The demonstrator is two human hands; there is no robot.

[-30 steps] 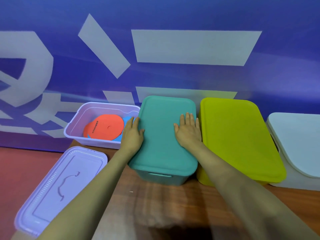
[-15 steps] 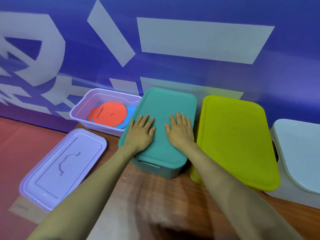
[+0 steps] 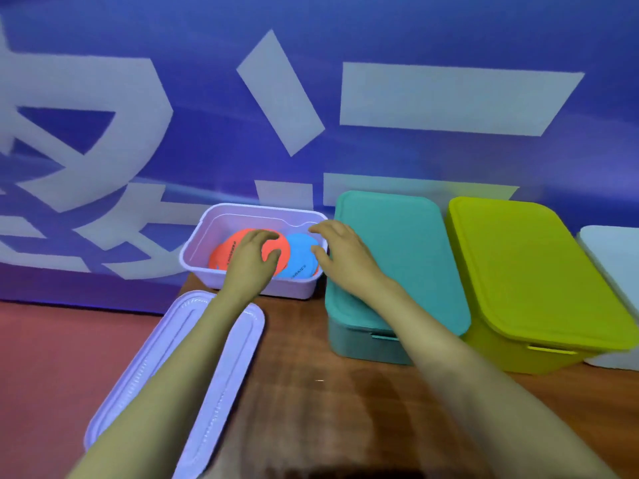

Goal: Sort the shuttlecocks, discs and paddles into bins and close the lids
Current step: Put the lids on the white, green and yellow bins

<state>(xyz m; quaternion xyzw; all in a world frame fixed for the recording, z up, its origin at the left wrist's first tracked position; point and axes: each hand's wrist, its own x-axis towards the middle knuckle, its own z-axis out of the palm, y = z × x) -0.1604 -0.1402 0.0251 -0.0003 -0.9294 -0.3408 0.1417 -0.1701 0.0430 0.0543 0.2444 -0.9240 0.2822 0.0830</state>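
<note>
Big blue banner w/ pale grey lettering (image 3: 449, 98) fills the whole back. In front of it there's a brown wood-grain table (image 3: 328, 402), and red floor (image 3: 52, 357) off to the left. On the table, right to left: a lime-green plastic bin (image 3: 532, 281) w/ lid on, then a teal plastic bin (image 3: 408, 257), lid on too, then an open lilac plastic bin (image 3: 221, 236). A pale grey-white container (image 3: 612, 257) is cut off at the far right edge. The lilac rectangular lid (image 3: 145, 385) lies flat on the table's near left, partly under the forearm. Inside the lilac bin: flat orange-red disc (image 3: 228, 254) and flat blue disc (image 3: 297, 250), overlapping, some printed txt, can't read it. Left hand (image 3: 250, 261) is over the bin, fingers curled loosely down by the orange disc, can't tell if it's actually got it. Right hand (image 3: 342, 254) hovers at the bin's right rim, fingers spread & bent, holding nothing.
</note>
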